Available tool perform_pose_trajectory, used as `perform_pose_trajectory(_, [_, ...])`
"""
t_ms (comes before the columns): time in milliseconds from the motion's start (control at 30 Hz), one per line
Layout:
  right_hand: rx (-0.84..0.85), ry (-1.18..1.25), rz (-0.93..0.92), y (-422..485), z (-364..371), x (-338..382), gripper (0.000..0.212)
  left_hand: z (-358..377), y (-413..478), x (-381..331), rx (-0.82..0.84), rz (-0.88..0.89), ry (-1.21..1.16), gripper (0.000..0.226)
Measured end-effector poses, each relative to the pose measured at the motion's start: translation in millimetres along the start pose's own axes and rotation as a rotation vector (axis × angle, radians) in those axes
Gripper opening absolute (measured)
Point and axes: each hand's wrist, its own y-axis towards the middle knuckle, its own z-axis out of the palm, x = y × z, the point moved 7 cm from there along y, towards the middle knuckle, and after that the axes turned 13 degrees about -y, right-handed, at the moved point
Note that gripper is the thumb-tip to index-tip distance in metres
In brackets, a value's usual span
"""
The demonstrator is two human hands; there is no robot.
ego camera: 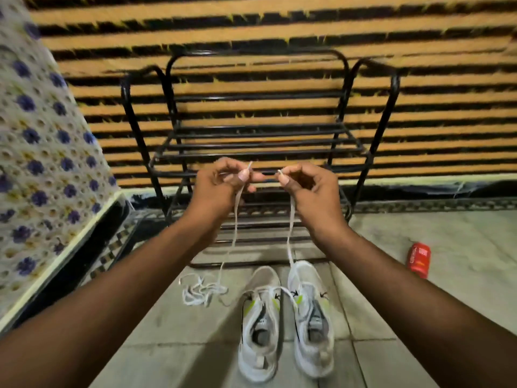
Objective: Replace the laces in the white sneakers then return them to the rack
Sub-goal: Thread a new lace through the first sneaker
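Pinching one strand of white lace point(235, 219) in the left hand point(216, 189) and another in the right hand point(310, 189), the person holds them before the black rack point(251, 147), above the white sneakers point(258, 331) on the floor, near a red can point(418, 260) whose lettering is too blurred to read.

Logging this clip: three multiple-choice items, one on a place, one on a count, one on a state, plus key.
1. The red can lies on the floor: A. left of the sneakers; B. between them; C. right of them.
2. Sneakers on the floor: A. two; B. one; C. three.
3. The left hand and right hand: A. lie flat open; B. each pinch a white lace; C. grip one sneaker.
Key: 1 C, the can lies off to the pair's right; 2 A, a pair stands side by side; 3 B, each grip holds a lace end up.
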Motion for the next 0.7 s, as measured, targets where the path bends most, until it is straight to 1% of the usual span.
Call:
perform_pose_trajectory(67, [-0.048, 0.018, -0.032, 12.4, -10.7, 32.3, 0.01, 5.5, 4.3, -35.6, -0.015, 0.052, 0.018, 0.011])
perform_pose_trajectory(167, [-0.088, 0.076, -0.052, 23.8, -23.3, 66.7, 0.016, 9.8, 5.9, -72.8, -0.047, 0.066, -0.024, 0.012])
perform_pose_trajectory(267, [-0.094, 0.087, -0.087, 32.6, -30.9, 95.4, 0.012, 16.0, 5.4, -97.0, -0.037, 0.071, -0.004, 0.014])
perform_pose_trajectory(400, [-0.081, 0.051, -0.082, 35.0, -33.4, 114.6, 0.01, 20.5, 1.5, -104.2, -0.044, 0.043, -0.008, 0.012])
perform_pose_trajectory(700, [-0.087, 0.075, -0.012, 33.1, -28.9, 116.2, 0.013, 18.9, 2.7, -100.7, -0.098, -0.005, -0.106, 0.013])
